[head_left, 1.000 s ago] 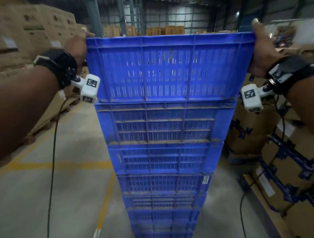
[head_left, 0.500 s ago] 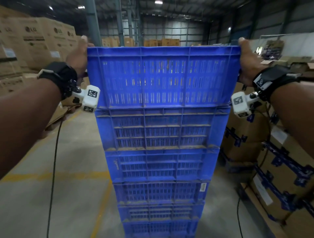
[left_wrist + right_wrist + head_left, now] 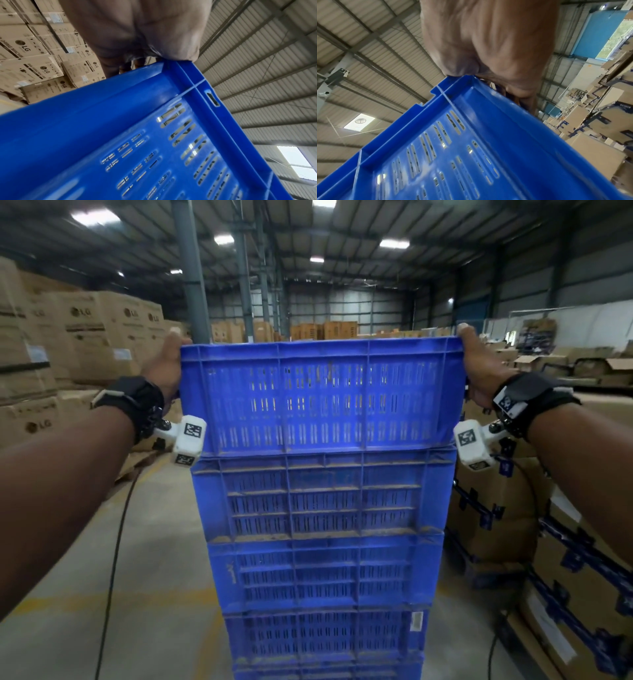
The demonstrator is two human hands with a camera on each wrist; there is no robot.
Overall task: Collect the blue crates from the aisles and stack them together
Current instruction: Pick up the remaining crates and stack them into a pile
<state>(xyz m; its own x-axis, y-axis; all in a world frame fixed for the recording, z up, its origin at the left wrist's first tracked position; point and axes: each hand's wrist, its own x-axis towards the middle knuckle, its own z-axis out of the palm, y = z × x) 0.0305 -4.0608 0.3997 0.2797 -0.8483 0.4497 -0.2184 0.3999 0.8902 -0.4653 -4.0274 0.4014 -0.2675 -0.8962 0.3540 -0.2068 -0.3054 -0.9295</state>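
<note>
Since the earlier frame the top crate (image 3: 322,397) sits lower in the head view, and more of the warehouse roof shows above its rim. It rests on a tall stack of blue crates (image 3: 323,529) standing on the concrete floor (image 3: 161,542), its long axis running left to right, slotted side wall facing the person, opening upward. The left hand (image 3: 166,366) grips the crate's left end at the top rim, thumb over the rim's corner; the right hand (image 3: 478,364) grips the right end the same way. From the wrist views the curled fingers of each hand wrap the rim's outer edge. Cardboard boxes (image 3: 85,337) stacked at left carry the "LG" logo. A small white label (image 3: 416,620) on a lower crate is too small to read. More boxes (image 3: 496,508) with dark blue corner straps stand just beside the stack at right.
</note>
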